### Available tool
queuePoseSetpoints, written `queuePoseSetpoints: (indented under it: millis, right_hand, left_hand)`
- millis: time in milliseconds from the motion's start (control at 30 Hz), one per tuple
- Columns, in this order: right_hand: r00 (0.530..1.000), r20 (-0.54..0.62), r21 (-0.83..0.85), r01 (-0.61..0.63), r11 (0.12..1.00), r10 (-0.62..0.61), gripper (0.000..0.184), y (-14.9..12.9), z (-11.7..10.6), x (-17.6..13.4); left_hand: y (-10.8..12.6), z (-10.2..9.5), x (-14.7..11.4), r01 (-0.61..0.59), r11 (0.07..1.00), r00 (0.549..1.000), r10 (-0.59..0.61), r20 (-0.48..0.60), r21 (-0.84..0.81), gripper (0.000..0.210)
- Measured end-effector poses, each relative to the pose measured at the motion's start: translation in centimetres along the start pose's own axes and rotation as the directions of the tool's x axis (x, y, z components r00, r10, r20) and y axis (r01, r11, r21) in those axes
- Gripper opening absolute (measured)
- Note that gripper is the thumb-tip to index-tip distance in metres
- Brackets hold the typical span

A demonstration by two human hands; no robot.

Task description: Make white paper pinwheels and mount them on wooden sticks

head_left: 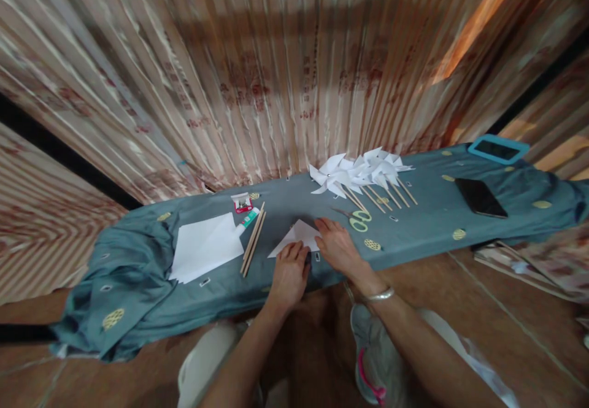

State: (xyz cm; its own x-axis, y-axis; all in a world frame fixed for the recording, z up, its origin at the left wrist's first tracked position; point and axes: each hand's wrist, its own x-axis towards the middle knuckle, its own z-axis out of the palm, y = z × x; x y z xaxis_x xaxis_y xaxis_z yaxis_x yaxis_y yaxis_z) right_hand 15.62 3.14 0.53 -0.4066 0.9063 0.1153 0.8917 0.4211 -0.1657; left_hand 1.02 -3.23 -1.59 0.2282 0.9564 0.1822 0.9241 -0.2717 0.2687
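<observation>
A white sheet of paper folded into a triangle [298, 232] lies on the cloth-covered bench in front of me, its point facing away. My left hand [289, 268] rests on its near edge, fingers slightly bent and pressing down. At the triangle's right corner, my right hand [337, 245] lies with fingers extended over the paper; a bracelet circles that wrist. Green-handled scissors [359, 220] are just beyond my right hand. Left of the triangle are several thin wooden sticks [253, 242], a glue stick [248, 219] and a small open red-and-white box [242, 202].
A stack of white paper [205, 247] sits on the left of the bench. Several white paper pinwheels [359, 172] on sticks lie along the back edge. Farther right are a black phone [481, 197] and a blue-framed device [498, 149]. Corrugated sheeting [294, 76] stands behind.
</observation>
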Motion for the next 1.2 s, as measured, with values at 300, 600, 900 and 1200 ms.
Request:
queuePoseSetpoints:
  millis: [300,600,900,1200]
  right_hand:
    - [0.998,-0.026,0.329,-0.04,0.943,0.051,0.045,1.1,1.3,0.3]
    - [0.945,0.246,0.855,-0.316,0.411,0.215,0.038,3.5,2.4,1.9]
    - [0.878,-0.025,0.982,-0.068,0.175,0.479,0.025,3.3,2.1,1.7]
    - [0.947,-0.299,0.778,0.172,0.604,0.115,0.017,-0.1,0.6,-1.1]
  left_hand:
    - [-2.0,0.5,-0.2,-0.073,0.988,0.997,0.074,0.003,-0.14,0.036]
    - [-2.1,0.4,-0.1,-0.071,0.979,0.997,0.065,-0.038,-0.193,0.036]
    - [-1.9,-0.1,0.8,0.033,0.809,0.954,-0.201,-0.223,-0.587,0.039]
    - [0.7,-0.4,3.2,0.193,-0.261,0.826,-0.477,0.3,-0.946,0.094]
